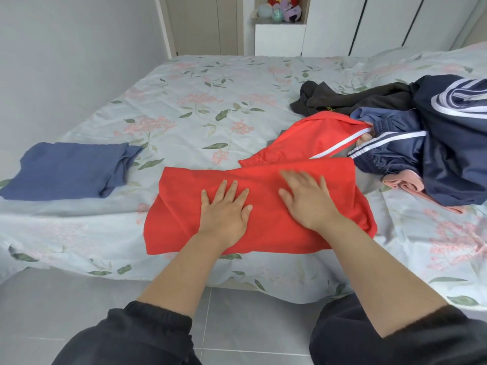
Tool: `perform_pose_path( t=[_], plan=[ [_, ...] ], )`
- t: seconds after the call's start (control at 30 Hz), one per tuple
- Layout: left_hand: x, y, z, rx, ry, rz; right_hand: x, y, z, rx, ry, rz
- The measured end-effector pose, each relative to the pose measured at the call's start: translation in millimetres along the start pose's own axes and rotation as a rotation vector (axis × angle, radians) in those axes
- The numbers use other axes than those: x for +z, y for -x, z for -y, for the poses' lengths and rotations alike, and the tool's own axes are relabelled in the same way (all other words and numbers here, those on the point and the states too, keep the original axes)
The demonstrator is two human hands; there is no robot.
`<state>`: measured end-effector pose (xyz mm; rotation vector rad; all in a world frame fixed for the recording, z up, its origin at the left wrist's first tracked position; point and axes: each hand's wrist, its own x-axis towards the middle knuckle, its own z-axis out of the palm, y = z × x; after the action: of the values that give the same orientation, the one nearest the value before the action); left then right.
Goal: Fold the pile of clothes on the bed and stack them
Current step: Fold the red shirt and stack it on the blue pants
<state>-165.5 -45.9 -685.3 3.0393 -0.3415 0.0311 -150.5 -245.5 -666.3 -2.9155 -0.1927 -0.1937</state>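
A red garment [181, 206] lies partly folded at the near edge of the bed [197, 101]. My left hand [226, 209] presses flat on its middle with straight, spread fingers. My right hand [305, 198] lies flat on it just to the right, slightly blurred. An unfolded red part with a white stripe [311, 138] stretches back toward the pile. That pile of unfolded clothes [434, 143] sits at the right: navy pieces with white stripes, a dark brown garment [342, 98] and something pink [403, 184]. A folded blue garment [68, 171] lies at the left.
The floral sheet covers the bed, with open sheet in the middle and at the back. Grey floor tiles [237, 325] show below the near bed edge. A wall stands at the left, wardrobes and a shelf with plush toys [282, 9] behind the bed.
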Motion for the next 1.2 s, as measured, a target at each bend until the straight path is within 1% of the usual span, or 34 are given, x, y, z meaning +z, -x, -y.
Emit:
perform_pose_path(
  t=[0.03,0.07,0.13,0.2,0.27,0.33,0.37,0.4,0.43,0.5,0.57,0.73,0.8,0.87,0.93,1.0,1.03,1.1,1.13,1.2],
  plan=[
    [-2.6,-0.5,7.5,-0.048,-0.004,0.022,9.1,-0.1,1.4,0.073,0.044,0.123],
    [-5.6,-0.6,17.2,-0.115,0.01,0.055,14.1,-1.6,1.6,0.179,0.081,0.178],
    [-13.8,-0.7,43.4,-0.314,0.082,0.123,17.5,-6.1,3.8,0.354,0.109,0.153],
    [-23.6,-1.4,73.4,-0.485,0.157,0.137,18.7,-10.4,10.3,0.387,0.115,0.13],
    [-30.4,-2.2,97.5,-0.549,0.267,0.039,20.3,-11.3,19.2,0.296,0.072,0.074],
    [-33.6,-2.1,111.2,-0.592,0.348,-0.095,23.5,-8.8,29.4,0.115,0.021,0.003],
    [-34.1,-1.3,115.3,-0.619,0.349,-0.125,25.9,-8.1,33.5,0.039,0.013,0.009],
    [-33.6,0.2,118.3,-0.641,0.329,-0.113,28.7,-7.8,36.5,-0.004,0.024,0.039],
    [-32.1,1.7,120.8,-0.655,0.297,-0.069,31.6,-8.2,38.4,-0.011,0.047,0.074],
    [-28.9,3.1,124.4,-0.679,0.265,-0.003,35.3,-9.4,39.3,0.051,0.083,0.09],
    [-29.7,1.7,125.7,-0.688,0.334,-0.006,35.3,-10.3,40.4,0.118,0.087,0.062],
    [-40.3,4.6,129.0,-0.678,0.751,0.087,30.6,-9.9,46.6,0.14,0.101,0.085],
    [-45.7,9.1,129.0,-0.688,1.0,0.122,26.9,-7.2,52.0,0.116,0.074,0.038],
    [-50.8,13.0,126.5,-0.697,1.229,0.177,27.1,-0.6,61.0,0.052,0.072,-0.011],
    [-53.9,16.4,125.1,-0.685,1.343,0.225,32.4,9.0,70.3,-0.007,0.122,0.068],
    [-58.2,18.7,122.3,-0.652,1.415,0.256,36.6,14.4,73.5,-0.014,0.145,0.156],
    [-61.7,19.2,119.8,-0.629,1.456,0.254,35.8,14.5,72.7,-0.013,0.126,0.168],
    [-71.9,17.4,111.1,-0.574,1.568,0.209,29.0,13.5,69.2,-0.026,0.0,0.155],
    [-78.4,15.2,104.5,-0.535,1.627,0.175,23.2,12.8,66.4,-0.019,-0.139,0.141],
    [-93.2,9.6,82.8,-0.456,1.714,0.144,6.5,12.6,56.9,0.076,-0.558,0.096]
  ],
)
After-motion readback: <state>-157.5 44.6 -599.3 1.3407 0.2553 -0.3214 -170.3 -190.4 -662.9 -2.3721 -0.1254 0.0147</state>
